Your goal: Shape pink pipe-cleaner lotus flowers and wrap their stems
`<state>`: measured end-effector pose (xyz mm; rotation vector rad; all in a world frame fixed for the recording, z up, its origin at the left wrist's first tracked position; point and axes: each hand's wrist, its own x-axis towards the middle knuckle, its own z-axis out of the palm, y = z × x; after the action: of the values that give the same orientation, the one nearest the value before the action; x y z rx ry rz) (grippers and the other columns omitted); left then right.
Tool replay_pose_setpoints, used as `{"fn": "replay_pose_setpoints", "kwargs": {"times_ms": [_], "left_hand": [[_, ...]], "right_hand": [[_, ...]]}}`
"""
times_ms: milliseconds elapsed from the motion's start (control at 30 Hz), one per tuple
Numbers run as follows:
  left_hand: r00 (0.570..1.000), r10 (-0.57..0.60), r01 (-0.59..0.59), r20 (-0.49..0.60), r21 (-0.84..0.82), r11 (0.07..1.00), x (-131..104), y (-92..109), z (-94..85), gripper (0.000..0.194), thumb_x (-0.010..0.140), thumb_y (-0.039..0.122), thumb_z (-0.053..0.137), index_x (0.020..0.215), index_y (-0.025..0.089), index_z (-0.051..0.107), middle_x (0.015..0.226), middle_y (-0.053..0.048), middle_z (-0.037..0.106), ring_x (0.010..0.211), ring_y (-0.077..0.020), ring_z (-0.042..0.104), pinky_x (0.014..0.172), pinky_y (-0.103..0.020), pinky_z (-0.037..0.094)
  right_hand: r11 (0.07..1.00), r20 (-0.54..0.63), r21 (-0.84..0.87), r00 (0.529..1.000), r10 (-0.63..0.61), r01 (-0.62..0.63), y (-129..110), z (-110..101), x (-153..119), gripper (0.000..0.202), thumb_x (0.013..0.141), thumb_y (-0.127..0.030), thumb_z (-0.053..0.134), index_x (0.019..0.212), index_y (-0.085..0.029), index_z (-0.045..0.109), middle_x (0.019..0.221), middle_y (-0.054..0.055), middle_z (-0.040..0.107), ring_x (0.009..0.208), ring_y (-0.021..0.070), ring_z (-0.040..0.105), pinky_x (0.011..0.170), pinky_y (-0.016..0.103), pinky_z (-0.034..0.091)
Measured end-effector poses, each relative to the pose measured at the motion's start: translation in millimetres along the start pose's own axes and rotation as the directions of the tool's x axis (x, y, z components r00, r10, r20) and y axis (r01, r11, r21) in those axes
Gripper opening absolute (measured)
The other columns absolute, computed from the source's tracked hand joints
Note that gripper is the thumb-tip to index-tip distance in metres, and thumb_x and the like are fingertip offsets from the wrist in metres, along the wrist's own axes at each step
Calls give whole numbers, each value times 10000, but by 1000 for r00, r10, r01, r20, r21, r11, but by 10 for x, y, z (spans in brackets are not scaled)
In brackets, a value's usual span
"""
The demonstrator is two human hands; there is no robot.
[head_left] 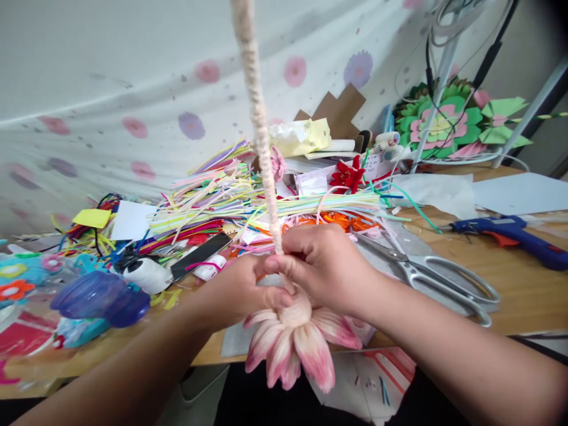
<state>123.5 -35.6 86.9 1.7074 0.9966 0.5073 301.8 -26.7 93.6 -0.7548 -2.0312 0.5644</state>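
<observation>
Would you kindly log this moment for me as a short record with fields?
Left hand: left hand grips the base of the pink flower
Right hand: right hand pinches the cream stem where it meets the flower
Flower: head down, petals hanging below the table edge
Stem: rises up out of view
Nearby: scissors, blue glue gun, pile of coloured strips
Surface: wooden table

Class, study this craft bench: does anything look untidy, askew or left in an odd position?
Yes. The coloured strips lie in a loose, criss-crossed heap across the table, some trailing over other items. The scissors lie open beside the right hand. The pink flower, held by both hands, hangs head-down beyond the table edge.
</observation>
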Motion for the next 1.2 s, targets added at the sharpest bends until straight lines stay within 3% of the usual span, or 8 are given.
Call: {"fn": "replay_pose_setpoints", "kwargs": {"times_ms": [133,333,467,633,733,833,1000,1200], "left_hand": [[993,-119,119,-22,-18,993,13,33,68,135,732,255,673,807,145,692,822,-11,678,815,-163,598,729,-241,459],[969,-240,236,-52,-62,970,-35,-38,192,244,769,347,637,829,113,671,737,-25,643,666,-133,567,604,-225,426],[983,-166,161,-78,-70,984,-82,-97,140,295,783,409,638,849,124,672,795,-41,669,725,-160,605,630,-236,450],[993,117,-117,4,15,993,-124,75,-371,554,797,589,549,1131,158,645,1091,-89,667,1004,-225,609,919,-314,439],[990,137,-139,46,42,989,-70,211,-593,498,789,506,620,1154,170,658,1127,-91,672,1065,-229,596,979,-321,406],[982,95,-86,166,-57,995,48,238,-595,459,720,416,731,1122,199,683,1085,-79,699,1002,-222,630,920,-307,448],[944,201,-132,262,-258,957,212,121,-453,466,689,429,753,1081,181,706,1137,-105,685,1121,-264,588,964,-325,436],[965,189,-104,180,-398,911,189,-23,-385,360,686,426,756,952,184,741,1104,-84,694,1117,-230,590,877,-252,464]], "right_hand": [[999,-51,-29,999,16,-18,-12,9,33,381,809,-177,672,521,-156,424,517,-58,395,502,71,365,505,211,222],[999,-100,-45,995,-28,23,-36,21,56,412,827,-180,651,516,-170,381,516,-63,352,501,75,338,509,223,220],[999,-32,-21,999,-25,24,-11,24,134,404,821,-178,645,505,-166,394,520,-62,367,510,73,341,512,227,227],[900,272,415,962,16,-132,127,-33,351,363,828,-438,630,624,-147,559,552,-43,472,531,94,435,504,221,329],[798,309,582,950,-41,-154,148,-58,473,416,784,-523,649,632,-149,552,551,-49,475,513,87,428,489,222,343],[777,253,622,963,-88,-93,101,-65,560,412,787,-519,647,633,-149,550,547,-56,475,487,68,385,464,209,311],[804,221,592,971,-96,-55,57,-68,643,391,786,-493,651,637,-146,551,583,-42,488,534,79,429,488,208,336],[856,183,516,979,-88,-20,67,-63,697,417,771,-495,666,585,-151,522,559,-53,425,540,81,389,491,207,321]]}}
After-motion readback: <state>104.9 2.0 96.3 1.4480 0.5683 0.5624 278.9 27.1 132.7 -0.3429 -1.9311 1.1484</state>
